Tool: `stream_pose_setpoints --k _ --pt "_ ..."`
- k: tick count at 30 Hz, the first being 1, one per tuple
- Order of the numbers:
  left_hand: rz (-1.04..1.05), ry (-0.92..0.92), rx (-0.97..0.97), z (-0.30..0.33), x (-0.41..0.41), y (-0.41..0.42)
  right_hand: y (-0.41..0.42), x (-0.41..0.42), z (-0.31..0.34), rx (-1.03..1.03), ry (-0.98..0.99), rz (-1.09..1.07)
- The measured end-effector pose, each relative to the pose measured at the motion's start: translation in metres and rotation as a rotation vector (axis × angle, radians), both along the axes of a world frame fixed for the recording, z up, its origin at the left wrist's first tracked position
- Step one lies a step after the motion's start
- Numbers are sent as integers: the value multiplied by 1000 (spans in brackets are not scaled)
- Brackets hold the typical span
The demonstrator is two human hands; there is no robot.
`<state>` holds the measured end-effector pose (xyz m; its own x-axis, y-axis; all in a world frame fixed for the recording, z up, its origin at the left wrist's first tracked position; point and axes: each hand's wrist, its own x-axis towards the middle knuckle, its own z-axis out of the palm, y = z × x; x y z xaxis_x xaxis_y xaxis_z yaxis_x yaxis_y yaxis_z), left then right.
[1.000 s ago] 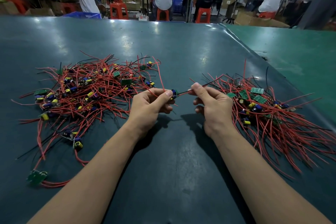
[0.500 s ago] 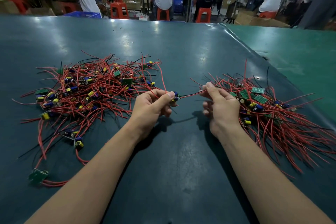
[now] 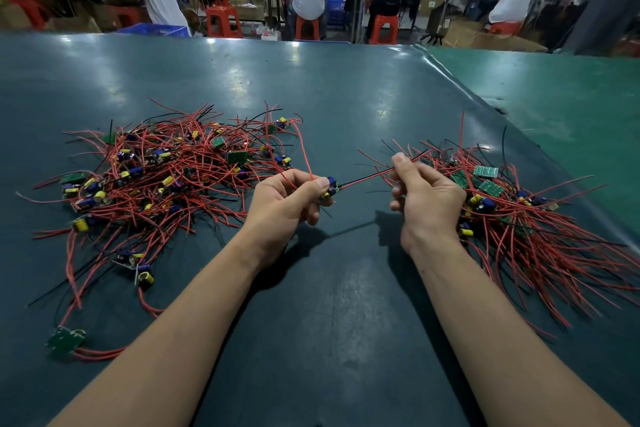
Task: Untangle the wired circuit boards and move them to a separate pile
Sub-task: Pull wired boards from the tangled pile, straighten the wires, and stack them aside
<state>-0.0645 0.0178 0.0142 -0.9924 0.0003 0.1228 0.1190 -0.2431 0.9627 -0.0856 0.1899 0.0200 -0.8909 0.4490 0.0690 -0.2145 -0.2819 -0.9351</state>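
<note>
1. Two piles of wired boards are seen on the dark green table (image 3: pixel 346 305): a tangled pile (image 3: pixel 166 180) on the left, a sorted pile (image 3: pixel 512 215) on the right, well apart.
2. One board (image 3: pixel 330 188) is held up between them. It is pinched by the left hand (image 3: pixel 289 203), thumb and forefinger curled round it, other fingers tucked under.
3. Its red and black wires (image 3: pixel 367 178) are pinched by the right hand (image 3: pixel 424 196) at the thumb tip, remaining fingers curled. The leads are stretched taut between both hands.
4. A further red wire (image 3: pixel 304 152) is seen arcing from the left hand's grip back toward the tangled pile; whether it belongs to this board or another can't be told, approx. half of it being lost in the heap.
5. Step in hand, judged: leads being drawn straight before the board is laid on the right.
6. To be done well: the pull should be kept gentle and along the wire, so solder joints aren't strained; the trailing wire should be slid free, not yanked, else neighbours get dragged along.
7. Counts: 2 hands, 1 board in hand, 2 piles. Boards per pile can't be counted exactly; dozens at left, fewer showing at right.
8. One stray board (image 3: pixel 65 341) with red leads lies near the table's front left, apart from the heap.
</note>
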Motion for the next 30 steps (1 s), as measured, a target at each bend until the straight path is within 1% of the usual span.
stream_pose_setpoints --k 2,6,11,12,14,15,17,18,19,20,21,22,24,25,26,28,30 --pt "7 17 -3 0 0 1 0 -2 -1 0 14 -75" --pt "35 35 -25 -2 0 1 1 -4 -5 103 15 -221" --pt "92 60 21 -4 -2 1 5 -5 -6 77 20 -296" --pt "106 71 29 -4 -2 1 5 -6 -6 109 26 -318" --pt "138 91 31 -4 -2 1 6 -6 -7 249 16 -371" --pt "156 96 45 -4 -2 0 6 -6 -8 315 8 -365" --pt "198 96 79 -2 -3 -2 4 -3 -12 481 -30 -272" --pt "230 100 80 -3 -4 -3 3 0 -13 618 -45 -254" --pt "272 113 64 -3 -5 -3 1 3 -14 757 -25 -254" --pt "320 140 22 -4 -6 -3 -3 7 -12 850 34 -253" --pt "365 181 -51 -5 -6 -3 -7 11 -9 876 116 -210" --pt "398 232 -153 -7 -5 -2 -13 15 -7 849 184 -115" --pt "412 352 -358 -10 -3 0 -25 22 -3 681 218 192" --pt "390 402 -400 -11 -1 1 -29 25 -3 605 212 328" --pt "356 431 -398 -12 0 2 -32 27 -4 555 211 422" --pt "314 457 -396 -12 2 2 -33 28 -5 485 215 518" --pt "312 485 -449 -13 2 1 -31 26 -6 427 200 520"
